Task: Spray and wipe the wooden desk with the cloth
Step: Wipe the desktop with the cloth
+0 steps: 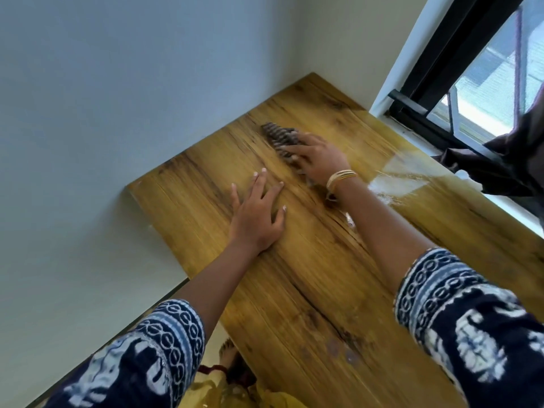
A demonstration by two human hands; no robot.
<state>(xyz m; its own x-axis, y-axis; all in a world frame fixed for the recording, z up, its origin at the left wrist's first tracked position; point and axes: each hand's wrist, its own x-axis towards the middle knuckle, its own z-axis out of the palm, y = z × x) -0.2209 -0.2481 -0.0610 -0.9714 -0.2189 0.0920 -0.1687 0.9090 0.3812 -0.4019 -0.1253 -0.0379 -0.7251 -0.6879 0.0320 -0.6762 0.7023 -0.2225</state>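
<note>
The wooden desk (309, 290) fills the middle of the head view, with yellow-brown grain and dark streaks. A dark ribbed cloth (278, 136) lies on the far part of the desk. My right hand (316, 159), with gold bangles at the wrist, presses flat on the cloth's near end and covers part of it. My left hand (257, 213) rests palm down on the bare wood, fingers spread, a little to the left and nearer than the cloth. No spray bottle is in view.
A pale wall (117, 113) borders the desk's left and far edges. A black-framed window (459, 83) runs along the right side, with a dark curtain (512, 160) hanging over the sill. Glare lies on the wood (394, 178) near the window. A foot (228, 351) shows below the desk.
</note>
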